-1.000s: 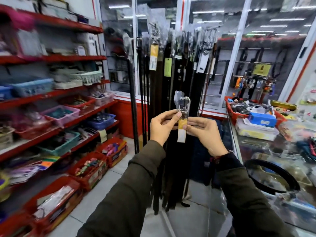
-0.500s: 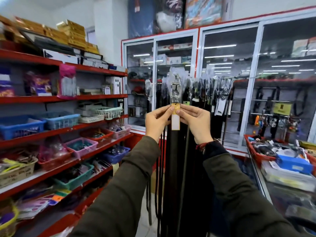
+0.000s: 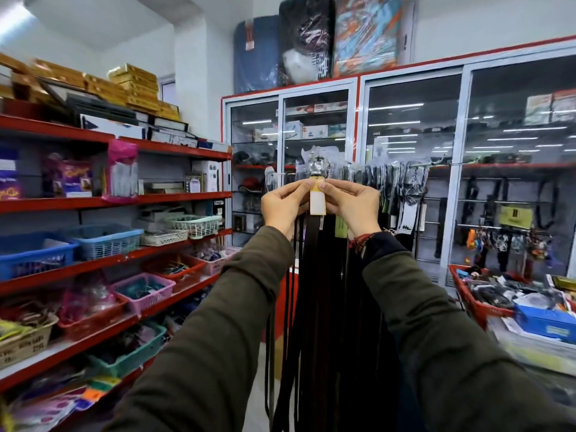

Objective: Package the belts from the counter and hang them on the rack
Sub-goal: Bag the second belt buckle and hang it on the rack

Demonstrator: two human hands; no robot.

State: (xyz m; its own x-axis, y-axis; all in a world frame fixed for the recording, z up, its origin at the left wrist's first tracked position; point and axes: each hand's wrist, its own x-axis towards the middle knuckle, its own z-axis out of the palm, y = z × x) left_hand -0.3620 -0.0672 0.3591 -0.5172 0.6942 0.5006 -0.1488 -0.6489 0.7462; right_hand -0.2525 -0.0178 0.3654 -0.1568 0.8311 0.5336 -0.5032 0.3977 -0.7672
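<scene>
I hold a dark belt point(image 3: 313, 254) up in front of me, its buckle wrapped in clear plastic point(image 3: 318, 165) and a white and yellow tag point(image 3: 317, 199) below it. My left hand point(image 3: 283, 205) pinches the belt's top from the left. My right hand point(image 3: 355, 207) pinches it from the right. The strap hangs straight down between my sleeves. Behind it a metal rack rail point(image 3: 436, 162) carries several packaged dark belts point(image 3: 383, 182) with tags. Whether the held belt touches the rail is hidden by my hands.
Red shelves point(image 3: 174, 198) with plastic baskets line the left side. Glass cabinets point(image 3: 414, 126) stand behind the rack. At the right, a counter holds a red basket point(image 3: 477, 304) of goods and a blue box point(image 3: 545, 319). Tiled floor point(image 3: 255, 397) runs between shelves and belts.
Both hands have lifted the belt from chest height up to the level of the rack rail. My view has tilted upward, bringing the ceiling and cabinet tops into sight.
</scene>
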